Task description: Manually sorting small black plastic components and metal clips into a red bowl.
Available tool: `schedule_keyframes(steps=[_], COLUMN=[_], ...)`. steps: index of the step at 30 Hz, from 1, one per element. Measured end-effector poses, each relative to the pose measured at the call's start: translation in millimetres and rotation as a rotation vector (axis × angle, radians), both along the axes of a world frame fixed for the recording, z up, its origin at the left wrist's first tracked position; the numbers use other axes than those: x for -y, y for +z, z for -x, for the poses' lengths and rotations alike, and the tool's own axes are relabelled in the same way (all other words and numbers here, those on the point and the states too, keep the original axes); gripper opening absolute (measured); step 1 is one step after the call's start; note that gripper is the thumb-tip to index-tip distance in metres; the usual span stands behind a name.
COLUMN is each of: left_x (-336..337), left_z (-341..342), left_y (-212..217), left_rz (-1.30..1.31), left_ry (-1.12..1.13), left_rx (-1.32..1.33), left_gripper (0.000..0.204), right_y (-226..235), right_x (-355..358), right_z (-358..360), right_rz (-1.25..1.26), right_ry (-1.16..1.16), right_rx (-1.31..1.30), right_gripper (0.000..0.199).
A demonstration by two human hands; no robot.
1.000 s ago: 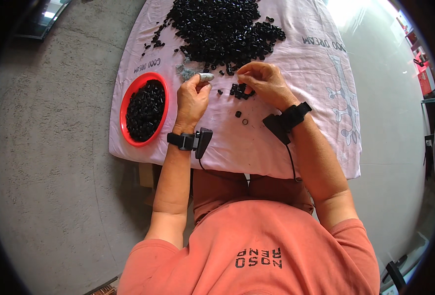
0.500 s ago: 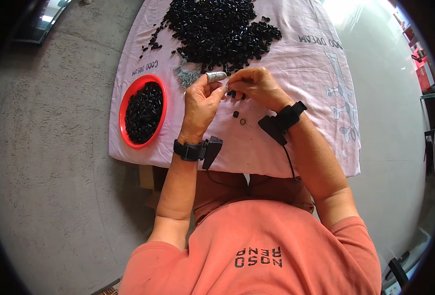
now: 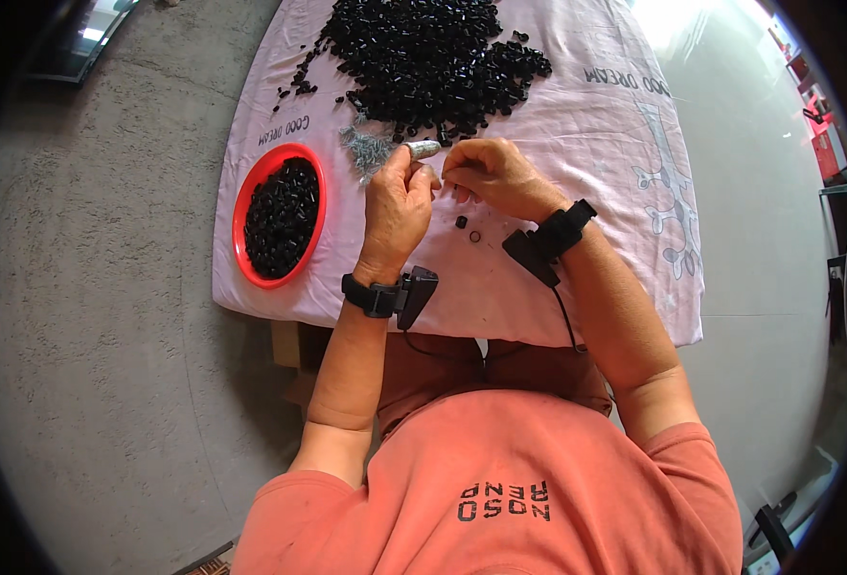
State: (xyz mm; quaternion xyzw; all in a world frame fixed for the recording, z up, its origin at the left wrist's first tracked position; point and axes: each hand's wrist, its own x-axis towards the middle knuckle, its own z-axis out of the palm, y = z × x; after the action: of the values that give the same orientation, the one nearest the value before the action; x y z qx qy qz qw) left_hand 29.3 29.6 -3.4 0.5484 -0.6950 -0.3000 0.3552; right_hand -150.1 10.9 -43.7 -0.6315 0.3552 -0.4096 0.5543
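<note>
Over the cloth-covered table, my left hand [image 3: 397, 216] is closed, its index finger covered with a silvery wrap [image 3: 424, 149]. Beside it, my right hand [image 3: 502, 179] pinches thumb and fingers together. Anything between the fingertips of either hand is too small or hidden to make out. A small gap separates the two hands. Beyond them spreads a large heap of small black tube-like pieces [image 3: 423, 62]. A cluster of small grey pieces [image 3: 368, 149] lies by my left fingers. Nearer me, one loose black piece [image 3: 461, 221] rests beside a thin ring [image 3: 474, 237].
At the table's left stands a red bowl [image 3: 323, 196] filled with small black pieces [image 3: 280, 218]. A pink printed cloth [image 3: 596, 278] covers the table. Black devices are strapped to both wrists, and a cable [image 3: 567, 316] hangs from the right one.
My hands have drawn slightly apart at the fingertips. My left hand has shifted a little to the right and its thumb has turned. Black bits under my right hand are less visible.
</note>
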Motion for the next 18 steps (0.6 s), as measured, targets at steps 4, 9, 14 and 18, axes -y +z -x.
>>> schedule_keyframes(steps=[4,9,14,18], left_x=[6.8,17.5,16.9,14.9], left_z=[-12.7,-38.9,-38.5,-21.5], left_y=[-10.9,-25.0,-31.8,-24.5], left_rz=[0.114,0.187,0.166,0.225], left_ry=[0.086,0.141,0.144,0.112], left_rx=[0.022,0.19,0.088,0.133], left_gripper=[0.015,0.012,0.013,0.016], right_y=[7.6,2.0,1.6,-5.0], right_x=[-3.1,-1.9,-5.7,-4.6], right_z=[0.0,-2.9,-9.5,-10.9], right_rz=[-0.051,0.046,0.154,0.23], right_ry=[0.035,-0.058,-0.098,-0.158], right_rx=[-0.07,-0.092,-0.148,-0.148], right_gripper=[0.007,0.007,0.009,0.01])
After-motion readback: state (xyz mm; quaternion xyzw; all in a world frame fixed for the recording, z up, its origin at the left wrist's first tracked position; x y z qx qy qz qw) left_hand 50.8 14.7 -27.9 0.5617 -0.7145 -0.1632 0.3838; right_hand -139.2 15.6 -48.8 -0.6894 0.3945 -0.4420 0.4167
